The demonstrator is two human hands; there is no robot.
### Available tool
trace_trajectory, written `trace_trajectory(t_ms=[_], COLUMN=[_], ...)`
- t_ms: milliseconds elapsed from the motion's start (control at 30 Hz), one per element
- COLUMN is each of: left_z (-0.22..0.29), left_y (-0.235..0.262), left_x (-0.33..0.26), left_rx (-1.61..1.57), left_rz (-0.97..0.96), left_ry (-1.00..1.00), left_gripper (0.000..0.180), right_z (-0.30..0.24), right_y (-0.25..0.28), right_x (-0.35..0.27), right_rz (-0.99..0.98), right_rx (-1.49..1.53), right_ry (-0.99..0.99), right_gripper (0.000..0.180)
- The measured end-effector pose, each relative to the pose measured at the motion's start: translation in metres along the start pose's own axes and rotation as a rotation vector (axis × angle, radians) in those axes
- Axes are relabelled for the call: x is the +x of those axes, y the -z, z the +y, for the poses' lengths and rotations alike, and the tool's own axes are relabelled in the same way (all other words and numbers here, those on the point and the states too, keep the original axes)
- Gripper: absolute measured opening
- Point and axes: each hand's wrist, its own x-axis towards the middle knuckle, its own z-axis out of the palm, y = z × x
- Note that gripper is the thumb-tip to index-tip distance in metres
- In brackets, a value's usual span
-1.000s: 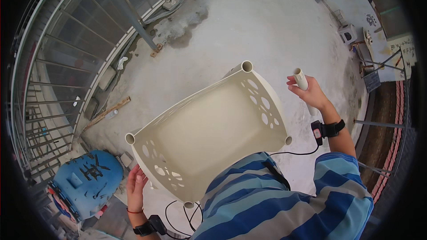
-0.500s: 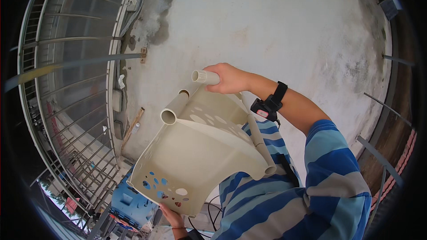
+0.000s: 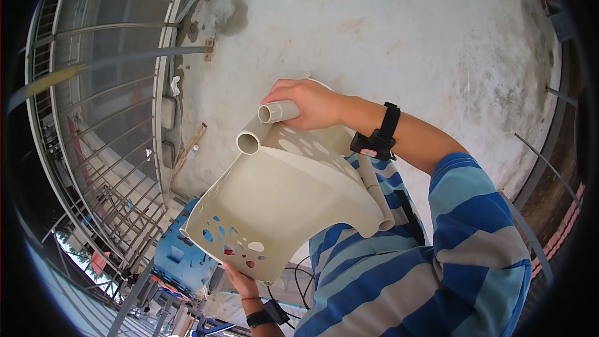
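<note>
My right hand [image 3: 302, 101] is closed round a short beige plastic tube [image 3: 279, 112] with a ribbed, hollow end. Just below that end is the round open socket [image 3: 248, 143] at the corner of a beige plastic shelf panel [image 3: 274, 193]. The panel is tilted in front of my body, with round cutouts along its sides and tubular sleeves at its corners. My left hand [image 3: 240, 281] grips the panel's lower edge, its thumb side showing and some fingers hidden behind. Another beige tubular corner [image 3: 377, 212] lies against my striped shirt.
A pale stained wall [image 3: 405, 43] fills the far side. Metal window bars [image 3: 118, 56] run along the left, with a pole crossing them. A blue plastic box [image 3: 178, 253] stands at lower left, near a wooden stick [image 3: 189, 150]. Black cables [image 3: 302, 284] hang below the panel.
My right hand has moved left with the tube, closing the gap to the panel's corner socket. The panel has risen slightly, and my left hand has come up with it.
</note>
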Motion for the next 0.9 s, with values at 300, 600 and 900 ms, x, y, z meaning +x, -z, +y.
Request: trace_trajectory(t_ms=[300, 600, 900], left_z=[-0.005, -0.029, -0.036], left_y=[0.004, 0.027, 0.025], left_x=[0.005, 0.021, 0.027], left_rx=[0.137, 0.126, 0.060], left_rz=[-0.012, -0.042, -0.060], left_ry=[-0.046, -0.081, -0.118], left_gripper=[0.045, 0.048, 0.052], right_z=[0.005, -0.010, -0.206], right_y=[-0.001, 0.009, 0.053], right_x=[-0.002, 0.000, 0.008], right_rz=[-0.023, 0.173, 0.501], right_rx=[0.150, 0.081, 0.438], right_ry=[-0.187, -0.162, 0.311], right_gripper=[0.032, 0.024, 0.025])
